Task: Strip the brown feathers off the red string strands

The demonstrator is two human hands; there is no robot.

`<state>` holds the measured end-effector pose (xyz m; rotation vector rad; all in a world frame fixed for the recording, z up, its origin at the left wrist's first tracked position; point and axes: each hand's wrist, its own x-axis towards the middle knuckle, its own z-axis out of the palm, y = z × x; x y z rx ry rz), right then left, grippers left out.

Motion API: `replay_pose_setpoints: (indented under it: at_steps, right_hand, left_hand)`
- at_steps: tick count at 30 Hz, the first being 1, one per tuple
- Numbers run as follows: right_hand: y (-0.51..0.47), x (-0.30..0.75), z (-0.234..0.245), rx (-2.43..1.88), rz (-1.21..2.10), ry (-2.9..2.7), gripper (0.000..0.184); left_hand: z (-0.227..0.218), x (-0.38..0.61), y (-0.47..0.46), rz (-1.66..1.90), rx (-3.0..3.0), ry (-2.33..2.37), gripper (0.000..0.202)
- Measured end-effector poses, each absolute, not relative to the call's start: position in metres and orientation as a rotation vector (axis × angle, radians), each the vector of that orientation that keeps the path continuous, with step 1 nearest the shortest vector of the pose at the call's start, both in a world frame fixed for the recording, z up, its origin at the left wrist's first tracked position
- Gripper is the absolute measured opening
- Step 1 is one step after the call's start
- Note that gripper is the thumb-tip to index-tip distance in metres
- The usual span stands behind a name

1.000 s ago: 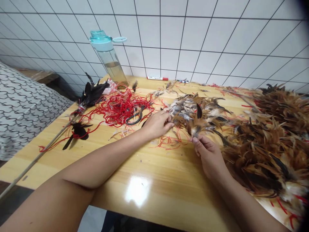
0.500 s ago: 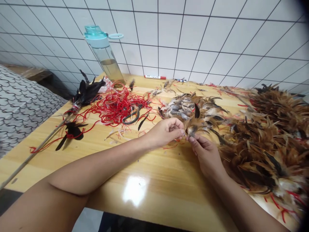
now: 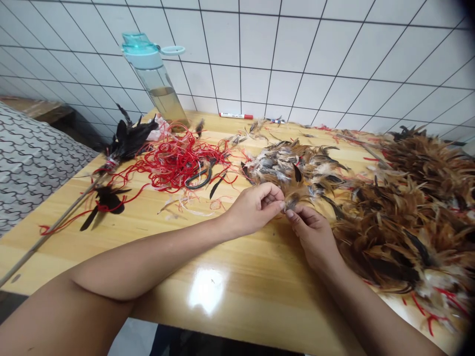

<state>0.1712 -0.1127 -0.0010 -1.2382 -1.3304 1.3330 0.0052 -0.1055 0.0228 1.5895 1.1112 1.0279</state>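
My left hand and my right hand meet over the table, their fingertips pinched together on the base of a small tuft of brown and grey chicken feathers. That tuft joins a loose heap of mottled feathers just beyond my fingers. A much larger mass of brown and black hackle feathers lies close to the right of my right hand. The pinched quills are hidden by my fingers.
A tangle of red string partly covers black-handled scissors. Left of it lies a long stick bound with black feathers. A water bottle and a red-capped marker stand at the tiled wall's foot.
My left hand has moved right, closing up to my right hand on the feather tuft. The view has drifted slightly, shifting the table's contents left and lower in the frame.
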Motion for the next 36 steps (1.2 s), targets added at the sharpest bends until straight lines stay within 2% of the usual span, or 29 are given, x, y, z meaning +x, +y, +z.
replay_pose_setpoints:
  at_steps: [17,22,29,36]
  right_hand:
    - [-0.113,0.171,-0.002,-1.223,1.34,-1.412,0.027]
    - [-0.113,0.172,-0.002,-1.236,1.325,-1.386,0.029]
    - [-0.112,0.175,-0.008,-1.246,1.366,-1.334,0.03]
    - [-0.112,0.177,-0.011,-1.25,1.355,-1.355,0.03]
  left_hand:
    - [0.025,0.002,-0.102,1.031,1.878,1.21,0.006]
    - [0.018,-0.041,-0.065,1.186,2.094,1.496,0.013]
    - [-0.009,-0.064,-0.039,1.005,2.483,1.523,0.029]
    - [-0.009,-0.058,-0.041,0.933,2.571,1.496,0.02]
